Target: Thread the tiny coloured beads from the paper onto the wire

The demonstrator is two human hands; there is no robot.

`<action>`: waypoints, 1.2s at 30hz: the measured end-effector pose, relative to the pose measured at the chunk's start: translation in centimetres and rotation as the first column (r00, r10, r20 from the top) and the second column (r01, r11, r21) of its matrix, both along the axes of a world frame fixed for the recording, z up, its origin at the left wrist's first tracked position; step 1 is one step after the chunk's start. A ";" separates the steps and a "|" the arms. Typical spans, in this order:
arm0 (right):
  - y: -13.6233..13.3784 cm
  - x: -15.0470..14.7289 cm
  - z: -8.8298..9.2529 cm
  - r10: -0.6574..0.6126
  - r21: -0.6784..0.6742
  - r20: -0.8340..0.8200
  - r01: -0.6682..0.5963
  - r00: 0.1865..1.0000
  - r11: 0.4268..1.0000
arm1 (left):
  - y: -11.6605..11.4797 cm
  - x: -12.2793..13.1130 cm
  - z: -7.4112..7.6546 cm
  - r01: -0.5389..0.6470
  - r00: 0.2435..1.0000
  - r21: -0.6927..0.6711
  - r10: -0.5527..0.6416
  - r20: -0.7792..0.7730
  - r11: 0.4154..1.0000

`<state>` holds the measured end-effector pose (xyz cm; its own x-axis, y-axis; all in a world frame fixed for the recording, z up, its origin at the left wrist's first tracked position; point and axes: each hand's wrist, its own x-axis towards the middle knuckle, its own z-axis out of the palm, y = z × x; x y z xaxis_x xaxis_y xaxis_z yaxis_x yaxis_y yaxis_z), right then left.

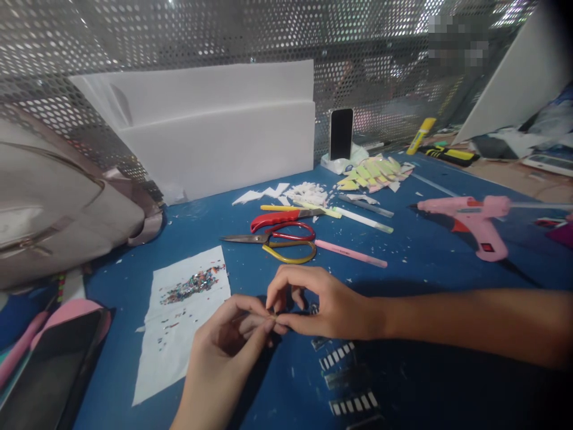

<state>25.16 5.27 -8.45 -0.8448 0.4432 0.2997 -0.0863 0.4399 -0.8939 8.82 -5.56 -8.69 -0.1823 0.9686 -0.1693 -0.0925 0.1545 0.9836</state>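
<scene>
- I have the left hand (228,341) and right hand (324,303) pinching a tiny tan piece (274,318) between their fingertips; its shape I cannot tell.
- Apply light, even pressure — wrists steady.
- Avoid brushing the paper (161,365) left of the grip or the scissors (261,238) beyond it.

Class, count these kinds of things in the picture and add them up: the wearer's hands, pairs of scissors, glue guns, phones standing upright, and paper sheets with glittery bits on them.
Hands: 2 (left hand, right hand)
Scissors: 1
Pink glue gun: 1
Upright phone: 1
Paper sheet with glittery bits: 1
Total: 6
</scene>
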 end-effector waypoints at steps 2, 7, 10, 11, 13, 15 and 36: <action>0.0 0.0 0.0 0.001 0.001 -0.002 -0.001 1.000 1.000 | 0.1 0.0 0.0 -0.002 1.000 0.001 0.002 0.001 1.000; 0.0 -0.1 0.0 0.008 0.003 0.008 -0.008 1.000 1.000 | 0.2 0.1 0.0 0.011 1.000 0.021 -0.011 0.004 1.000; 0.0 -0.1 0.0 0.012 -0.007 0.012 -0.012 1.000 1.000 | 0.1 0.4 0.3 -0.023 1.000 0.018 0.023 0.009 1.000; 0.0 0.0 0.1 0.010 -0.011 0.013 -0.010 1.000 1.000 | 0.0 0.5 0.4 -0.049 0.999 0.010 0.049 0.009 0.999; 0.0 0.0 0.1 0.005 -0.015 0.014 -0.005 1.000 1.000 | -0.1 0.8 0.6 -0.094 0.996 -0.001 0.094 0.010 0.996; 0.0 0.0 0.1 -0.006 -0.011 0.006 0.006 1.000 1.000 | -0.1 1.0 0.7 -0.113 0.994 0.007 0.112 0.013 0.994; -0.1 -0.1 0.3 -0.084 -0.062 -0.010 0.083 0.996 0.995 | 0.2 -0.2 0.2 -0.056 0.994 0.074 0.063 -0.091 0.996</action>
